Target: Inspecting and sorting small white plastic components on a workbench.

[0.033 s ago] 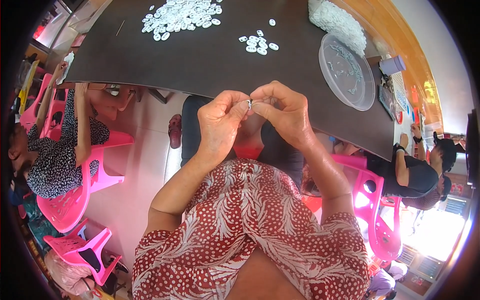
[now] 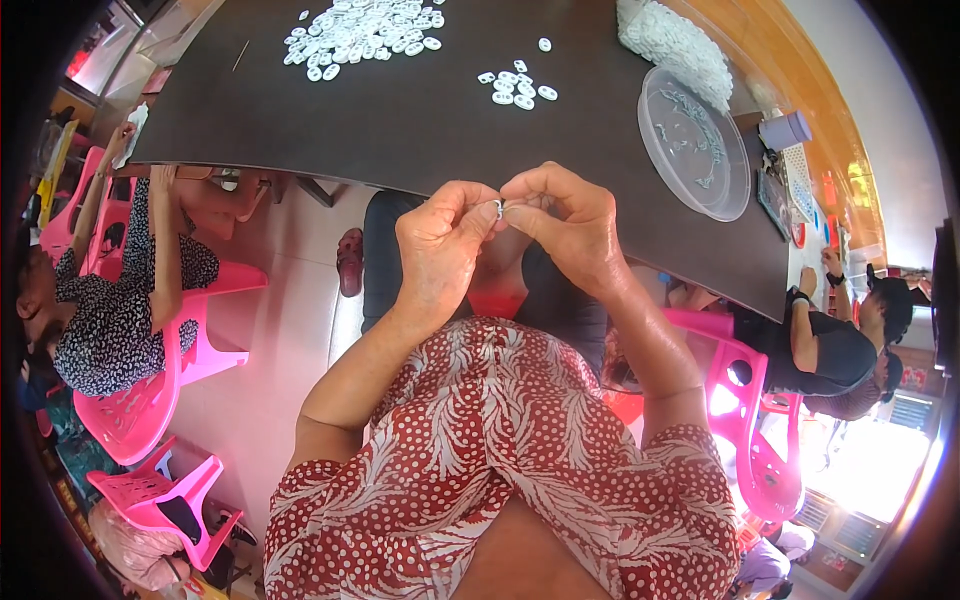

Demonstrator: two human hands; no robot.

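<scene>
Just off the near edge of the dark table (image 2: 420, 140), my two hands meet at the fingertips. My left hand (image 2: 437, 245) is closed, thumb and forefinger pinching a small white piece (image 2: 498, 207). From the other side my right hand (image 2: 570, 222) pinches at the same piece, its thumb and forefinger touching it. Fingers cover most of the piece, so its exact shape does not show. Beyond my hands lies a small group of white oval pieces with holes (image 2: 524, 102). A larger heap of similar white pieces (image 2: 355, 35) is farther off to the left.
At the right, a clear round plastic tub (image 2: 738, 205) holds small greyish bits, beside a mound of white pieces (image 2: 675, 50). A purple cup (image 2: 785, 131) and a thin stick (image 2: 240, 55) are on the table. People sit on pink chairs (image 2: 215, 345) at both sides.
</scene>
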